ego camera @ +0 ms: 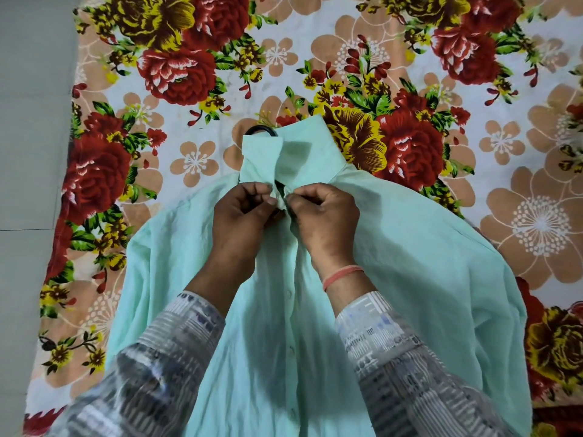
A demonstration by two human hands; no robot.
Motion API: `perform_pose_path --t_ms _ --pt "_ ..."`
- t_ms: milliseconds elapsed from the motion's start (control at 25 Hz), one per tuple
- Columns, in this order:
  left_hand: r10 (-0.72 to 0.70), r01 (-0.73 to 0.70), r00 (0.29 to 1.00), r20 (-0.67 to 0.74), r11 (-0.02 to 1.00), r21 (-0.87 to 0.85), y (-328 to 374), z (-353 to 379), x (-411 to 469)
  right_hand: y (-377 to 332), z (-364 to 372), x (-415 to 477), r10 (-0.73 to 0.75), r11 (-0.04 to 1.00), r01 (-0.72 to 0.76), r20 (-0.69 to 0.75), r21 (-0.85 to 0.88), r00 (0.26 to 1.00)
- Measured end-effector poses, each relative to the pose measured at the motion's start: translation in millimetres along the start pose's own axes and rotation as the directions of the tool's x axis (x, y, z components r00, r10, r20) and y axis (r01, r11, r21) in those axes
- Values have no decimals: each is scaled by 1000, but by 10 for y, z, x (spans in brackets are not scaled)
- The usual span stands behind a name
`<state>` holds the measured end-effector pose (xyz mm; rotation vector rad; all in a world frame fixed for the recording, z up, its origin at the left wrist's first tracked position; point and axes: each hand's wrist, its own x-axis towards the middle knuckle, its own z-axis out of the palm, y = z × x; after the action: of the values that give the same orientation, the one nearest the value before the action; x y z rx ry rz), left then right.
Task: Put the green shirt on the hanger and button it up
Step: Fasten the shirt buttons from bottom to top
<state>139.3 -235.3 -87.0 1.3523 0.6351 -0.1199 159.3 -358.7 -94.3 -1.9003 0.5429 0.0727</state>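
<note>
floral sheet (pixel 410 42) under creased mint green shirt (pixel 410 279); left hand (pixel 243 216), right hand (pixel 325 216), grip tight on its front

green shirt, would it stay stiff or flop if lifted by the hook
Likely floppy: the shirt lies in soft folds and bunches where the left hand and right hand pinch it. Probably light, since the cloth looks thin. Held by the hook, it should drape.

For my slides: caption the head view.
Left hand and right hand pinch the green shirt below its collar; hanger hook shows above.
</note>
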Motion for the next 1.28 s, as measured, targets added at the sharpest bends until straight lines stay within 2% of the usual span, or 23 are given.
perform_pose_path --t_ms 160,360,640,840,1160,1280 --pt "16 -16 999 38 1000 16 -88 -39 11 50 -12 -6 60 989 -79 147 127 987" --pt "16 -16 1000 24 1000 26 -169 -36 -29 48 -22 -5 67 986 -92 173 138 983" --pt "16 -16 1000 -6 997 75 -244 -85 0 50 -15 -82 134 962 -185 240 203 961" --pt "-5 5 1000 4 999 32 -191 -93 65 114 75 -15 72 992 -88 172 89 983" --pt "-39 40 999 -12 995 92 -170 -97 113 165 54 -50 6 1000 -4 278 -6 960" --pt "-13 13 1000 1 996 91 -180 -82 76 162 112 -16 36 999 -26 241 -43 970"
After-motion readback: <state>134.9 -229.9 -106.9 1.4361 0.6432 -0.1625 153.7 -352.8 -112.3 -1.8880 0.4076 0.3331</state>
